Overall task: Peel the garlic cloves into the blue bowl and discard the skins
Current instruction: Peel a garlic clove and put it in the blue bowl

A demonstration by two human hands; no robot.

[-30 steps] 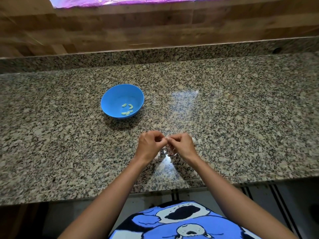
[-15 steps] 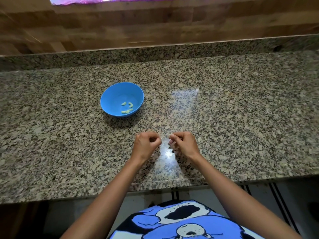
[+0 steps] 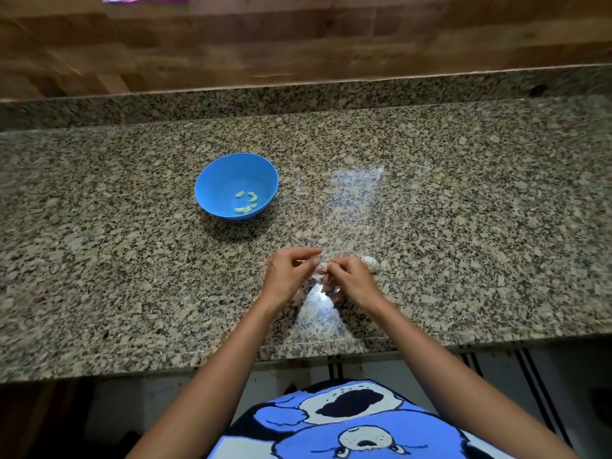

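Right hand (image 3: pixel 351 280) pinches garlic clove (image 3: pixel 324 266) at frame centre, lower right of blue bowl (image 3: pixel 212 180); left hand (image 3: pixel 291 273) curled beside it, grip unclear; clove likely light, firm, papery-skinned, so nip the skin at the tip.

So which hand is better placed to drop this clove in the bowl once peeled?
The right hand, probably: it pinches the clove, so no handover is needed. The left hand is nearer the bowl, ahead on the left, but seems only to pick at the clove's end.
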